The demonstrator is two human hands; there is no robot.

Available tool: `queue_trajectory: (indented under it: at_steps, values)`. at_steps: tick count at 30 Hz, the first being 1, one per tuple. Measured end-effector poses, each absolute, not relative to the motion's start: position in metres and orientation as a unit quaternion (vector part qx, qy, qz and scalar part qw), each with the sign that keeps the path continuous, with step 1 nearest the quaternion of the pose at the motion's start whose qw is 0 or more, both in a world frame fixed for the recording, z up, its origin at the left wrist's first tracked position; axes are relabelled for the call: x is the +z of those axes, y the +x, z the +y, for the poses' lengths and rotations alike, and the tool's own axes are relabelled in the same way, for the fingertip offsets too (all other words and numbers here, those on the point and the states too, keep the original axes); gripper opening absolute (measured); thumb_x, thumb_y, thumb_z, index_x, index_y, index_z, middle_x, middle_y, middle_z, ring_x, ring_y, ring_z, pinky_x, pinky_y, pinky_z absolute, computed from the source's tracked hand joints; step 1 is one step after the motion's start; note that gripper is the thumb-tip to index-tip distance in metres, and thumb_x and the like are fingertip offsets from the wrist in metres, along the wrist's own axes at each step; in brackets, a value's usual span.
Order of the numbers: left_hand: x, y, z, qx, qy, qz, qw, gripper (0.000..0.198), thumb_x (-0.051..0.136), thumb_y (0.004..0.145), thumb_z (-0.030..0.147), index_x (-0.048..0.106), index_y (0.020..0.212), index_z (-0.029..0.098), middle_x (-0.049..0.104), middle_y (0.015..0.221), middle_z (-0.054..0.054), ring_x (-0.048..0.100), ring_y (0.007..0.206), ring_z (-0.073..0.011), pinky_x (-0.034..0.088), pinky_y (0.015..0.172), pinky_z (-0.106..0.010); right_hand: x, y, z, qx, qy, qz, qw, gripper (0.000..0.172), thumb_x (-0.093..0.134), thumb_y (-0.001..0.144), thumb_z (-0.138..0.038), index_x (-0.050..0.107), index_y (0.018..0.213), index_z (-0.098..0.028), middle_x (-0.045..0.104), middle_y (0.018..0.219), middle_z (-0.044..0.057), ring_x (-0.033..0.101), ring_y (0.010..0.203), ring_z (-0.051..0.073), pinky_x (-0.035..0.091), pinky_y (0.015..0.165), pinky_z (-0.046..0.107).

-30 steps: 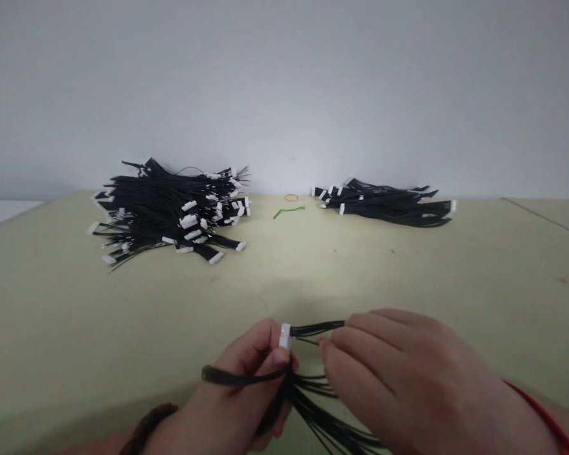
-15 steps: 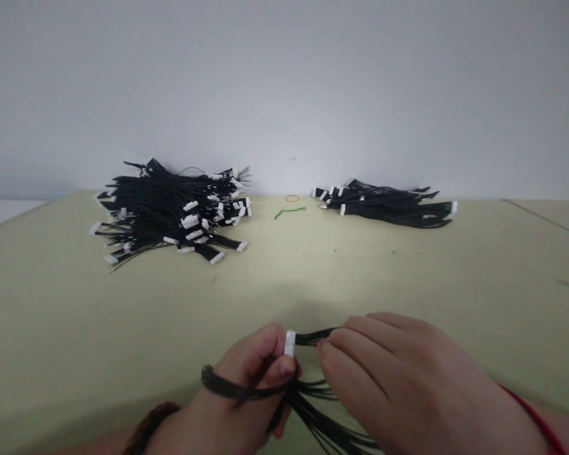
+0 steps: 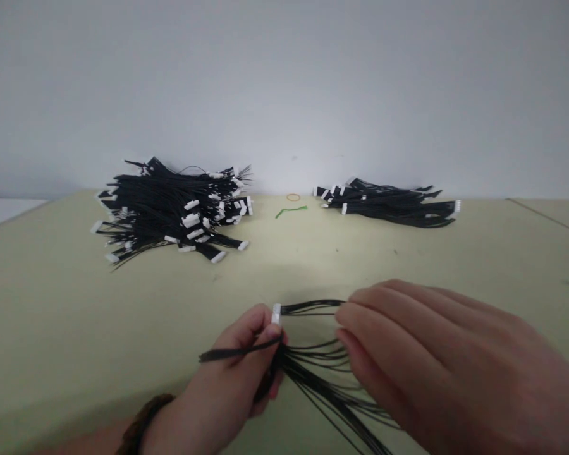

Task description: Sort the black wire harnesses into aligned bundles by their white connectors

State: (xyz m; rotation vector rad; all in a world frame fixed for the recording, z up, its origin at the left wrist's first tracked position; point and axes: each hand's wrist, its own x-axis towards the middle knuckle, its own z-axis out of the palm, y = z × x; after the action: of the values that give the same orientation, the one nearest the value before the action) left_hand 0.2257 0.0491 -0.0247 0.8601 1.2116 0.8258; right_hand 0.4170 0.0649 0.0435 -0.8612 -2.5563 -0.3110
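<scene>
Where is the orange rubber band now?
Head view: the orange rubber band lies far back by the wall, between the large cable pile at left and the small cable pile, just behind the green tie.

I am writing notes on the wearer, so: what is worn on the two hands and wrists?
No gloves or rings show. The left hand has a dark brown band around its wrist. The right hand wears nothing; its wrist is out of view.
</scene>
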Motion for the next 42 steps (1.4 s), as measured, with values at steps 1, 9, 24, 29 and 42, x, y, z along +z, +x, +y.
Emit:
queue_trajectory:
  at_steps: [1, 9, 24, 29, 42]
  values:
    - [-0.025, 0.226, 0.049, 0.373, 0.368, 0.54, 0.659, 0.03, 0.056, 0.077, 0.049, 0.049, 0.069, 0.021, 0.04, 0.048, 0.007, 0.033, 0.041, -0.0065, 0.023, 0.037, -0.015, 0.045, 0.423, 0.063, -0.114, -0.322, -0.917, 0.207, 0.017, 0.039, 0.083, -0.015, 0.052, 0.073, -0.021, 0.054, 0.065, 0.001, 0.045, 0.054, 0.016, 0.028, 0.049, 0.029]
    - [-0.021, 0.225, 0.051, 0.379, 0.352, 0.539, 0.665, 0.023, 0.053, 0.081, 0.043, 0.048, 0.074, 0.022, 0.041, 0.049, 0.008, 0.033, 0.042, -0.005, 0.023, 0.039, -0.014, 0.019, 0.426, 0.053, -0.011, -0.332, -0.943, 0.009, 0.021, 0.047, 0.059, -0.002, 0.056, 0.06, -0.021, 0.057, 0.053, -0.003, 0.05, 0.042, 0.014, 0.027, 0.04, 0.028]
    - [-0.02, 0.23, 0.05, 0.338, 0.423, 0.53, 0.653, 0.029, 0.048, 0.081, 0.046, 0.042, 0.072, 0.02, 0.04, 0.047, 0.009, 0.031, 0.038, -0.0043, 0.022, 0.035, -0.014, 0.023, 0.399, 0.066, 0.075, -0.39, -0.909, 0.124, 0.011, 0.054, 0.073, -0.01, 0.058, 0.069, -0.02, 0.058, 0.062, -0.004, 0.05, 0.05, 0.013, 0.028, 0.048, 0.027]
    - [-0.017, 0.23, 0.05, 0.336, 0.401, 0.548, 0.653, 0.024, 0.054, 0.075, 0.041, 0.041, 0.07, 0.021, 0.041, 0.049, 0.008, 0.033, 0.039, -0.0057, 0.024, 0.036, -0.015, 0.054, 0.431, 0.09, 0.502, -0.317, -0.804, 0.039, 0.031, 0.04, 0.079, -0.005, 0.063, 0.091, -0.022, 0.057, 0.066, -0.004, 0.052, 0.053, 0.008, 0.039, 0.05, 0.018]
    - [-0.013, 0.229, 0.052, 0.316, 0.38, 0.558, 0.666, 0.022, 0.054, 0.073, 0.041, 0.044, 0.073, 0.022, 0.04, 0.048, 0.008, 0.032, 0.039, -0.0053, 0.022, 0.037, -0.015, 0.063, 0.445, 0.125, 0.582, -0.25, -0.562, 0.532, 0.04, 0.023, 0.094, -0.034, 0.06, 0.086, -0.023, 0.05, 0.062, -0.014, 0.041, 0.049, -0.002, 0.027, 0.046, 0.018]
